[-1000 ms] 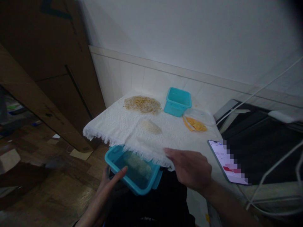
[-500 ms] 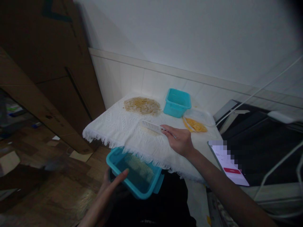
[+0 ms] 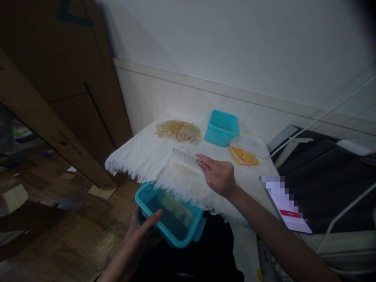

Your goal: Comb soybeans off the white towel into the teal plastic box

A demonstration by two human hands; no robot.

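**Gripping front tub (image 3: 178,243) and white tool (image 3: 184,154)**

Clasping front tub along its near-left side with left hand (image 3: 140,231), thumb hooked over the rim. Holding it just below the fringe of white cloth (image 3: 139,154), partly overlapped by it, with pale grain (image 3: 175,207) inside. Pinching white tool at its right end with right hand (image 3: 219,176), well apart from the left. Standing it on its long edge just behind small pale pile (image 3: 185,170); cannot tell whether touching the cloth. Seeing, farther back, yellow-brown pile (image 3: 178,131) at left, rear tub (image 3: 217,138) upright to its right, then yellow item (image 3: 247,157), too blurred to name. Seeing, farther right, lit phone (image 3: 297,225).
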